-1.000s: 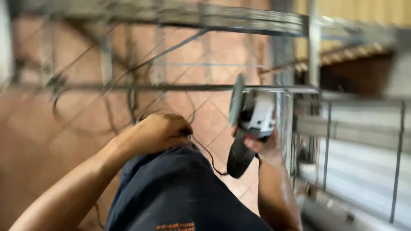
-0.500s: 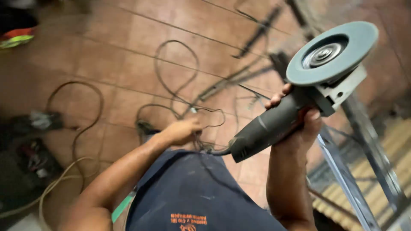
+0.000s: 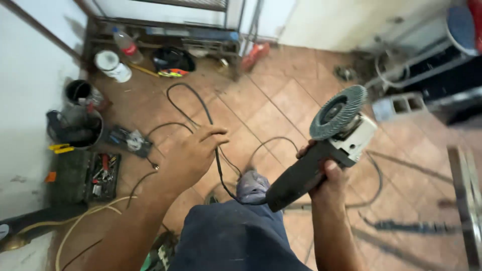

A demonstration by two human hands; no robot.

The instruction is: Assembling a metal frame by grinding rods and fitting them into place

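The right hand [image 3: 329, 173] was closed around the dark body of an angle grinder [image 3: 321, 155], held up above the tiled floor [image 3: 281, 105] in front of the person. The grinder's flap disc [image 3: 337, 111] pointed up and away, tilted toward the camera, with the pale gear housing just behind it. The left hand [image 3: 193, 153] was held out at about the same height, fingers loosely curled, with the grinder's black power cord [image 3: 219, 165] running across the fingers; whether the fingers were clamped on the cord or only hooked it could not be told. From the tail of the grinder the cord passed to the left hand and then went on in loops across the floor.

The person's dark trouser leg [image 3: 233, 236] filled the lower middle of the view. At the left wall stood a black bucket [image 3: 75, 128], with an open tool case [image 3: 103, 175] just beside it on the floor. Farther back lay a white tin [image 3: 113, 65], a plastic bottle [image 3: 125, 45] and a dark helmet-like object [image 3: 173, 60], near a metal frame. A concrete block [image 3: 399, 105] sat well apart to the right. A pale hose [image 3: 80, 221] curved along the lower left.
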